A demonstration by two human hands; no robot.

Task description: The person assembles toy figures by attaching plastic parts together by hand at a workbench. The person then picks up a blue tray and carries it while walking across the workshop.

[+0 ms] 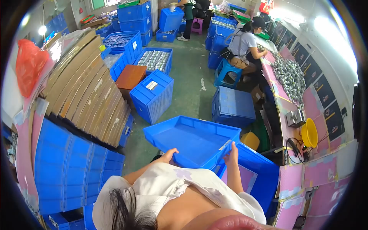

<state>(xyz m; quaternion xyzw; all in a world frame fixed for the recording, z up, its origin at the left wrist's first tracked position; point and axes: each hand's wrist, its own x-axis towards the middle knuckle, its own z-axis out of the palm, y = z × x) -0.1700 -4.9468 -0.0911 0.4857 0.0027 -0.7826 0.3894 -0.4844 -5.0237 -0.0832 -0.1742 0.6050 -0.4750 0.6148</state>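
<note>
A shallow blue plastic tray is held out in front of my body, its inside bare. My left hand grips its near left side, fingers curled at the edge. On the tray's right end, close to a small label, my right hand is closed on the rim. Under and right of the tray stands a larger open blue bin, with a pink sheet inside it. The tray hides part of this bin.
Stacked cardboard and blue crates stand left. A tilted blue crate is ahead, near a lidded blue bin. A seated person works at the right bench, where small parts and a yellow basket lie.
</note>
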